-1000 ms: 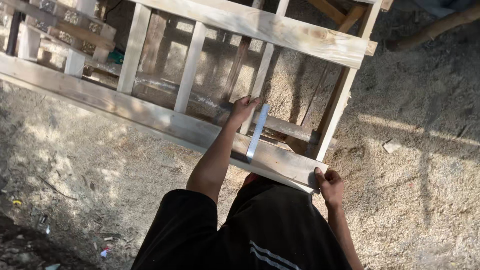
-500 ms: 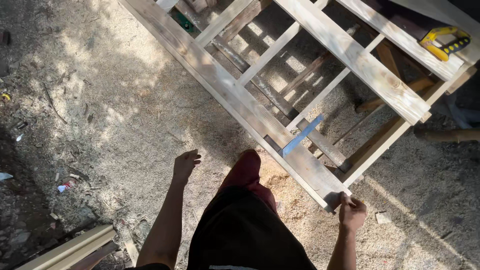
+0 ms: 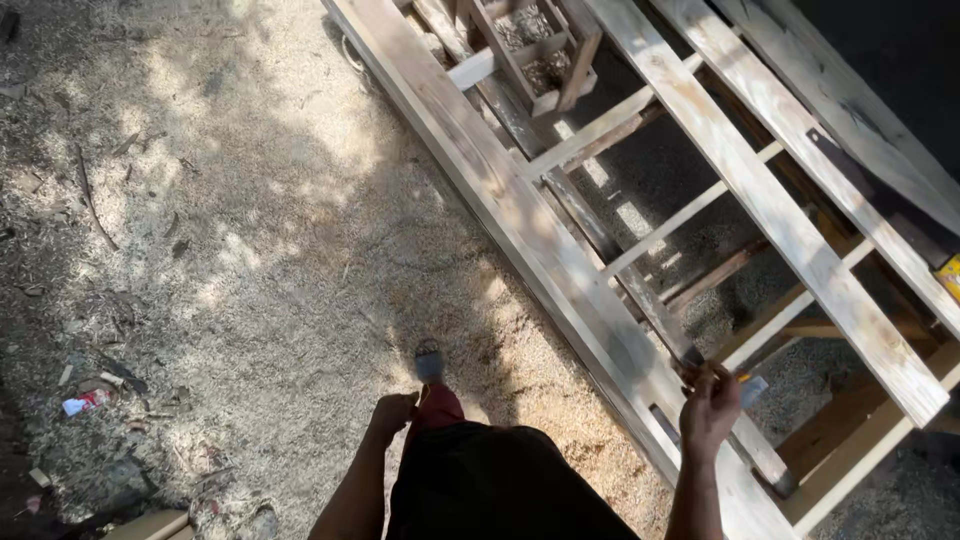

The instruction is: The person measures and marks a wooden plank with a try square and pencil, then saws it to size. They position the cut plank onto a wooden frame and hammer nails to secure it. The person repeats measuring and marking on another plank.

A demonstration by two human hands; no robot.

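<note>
Right hand (image 3: 708, 408) grip — pencil (image 3: 745, 380) at frame rail (image 3: 560, 270).

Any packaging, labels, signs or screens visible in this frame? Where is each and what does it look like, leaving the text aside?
No signs or screens.
Crumpled wrapper: on the sawdust ground at the left; small, white with red.
Yellow object: at the right edge by the wooden frame; cut off, dark markings, too little shows to tell its kind.
Right hand: holds a small pale blue thing, unclear whether labelled.
</note>
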